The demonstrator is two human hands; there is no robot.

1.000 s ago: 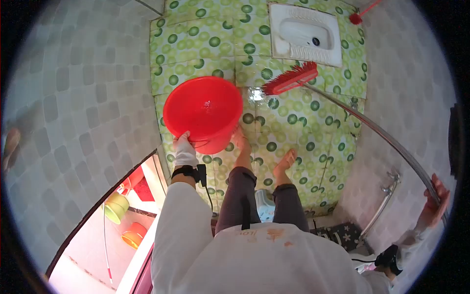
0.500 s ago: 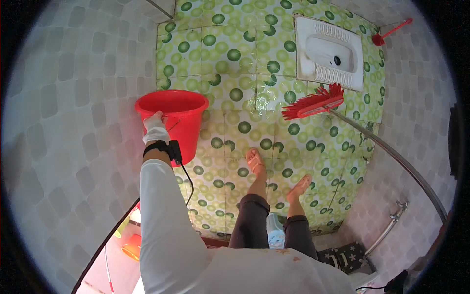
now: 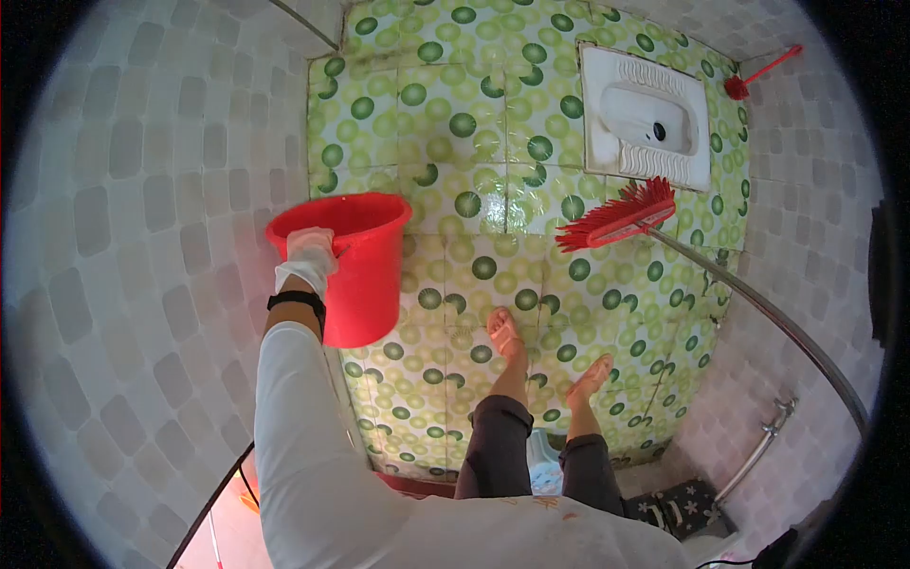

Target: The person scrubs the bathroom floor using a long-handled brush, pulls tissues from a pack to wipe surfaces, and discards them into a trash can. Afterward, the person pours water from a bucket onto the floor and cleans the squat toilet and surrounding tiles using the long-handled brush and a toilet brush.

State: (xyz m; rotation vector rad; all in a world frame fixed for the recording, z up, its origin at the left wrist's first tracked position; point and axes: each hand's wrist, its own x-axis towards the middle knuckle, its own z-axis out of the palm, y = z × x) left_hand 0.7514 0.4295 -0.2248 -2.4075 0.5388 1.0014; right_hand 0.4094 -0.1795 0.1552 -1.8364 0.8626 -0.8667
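Note:
My left hand (image 3: 311, 248), in a white glove with a black strap at the wrist, is closed on the near rim of a red bucket (image 3: 365, 294) by the left wall. The bucket is tilted slightly, and its inside is mostly hidden. To the right, a broom (image 3: 621, 223) with red bristles rests its head on the floor below the squat toilet. Its long metal handle (image 3: 773, 308) bends toward the right edge of the view. My right hand is out of sight, so what it holds does not show.
A white squat toilet (image 3: 649, 119) is set into the green-patterned tile floor (image 3: 455, 275), which looks wet in places. A red toilet brush (image 3: 737, 87) leans in the far right corner. A pipe with a tap (image 3: 763, 436) runs along the right wall.
My left wrist has turned, and the black box on its strap no longer shows. The hand reaches further over the bucket's rim. The whole view has shifted slightly; the broom stays put.

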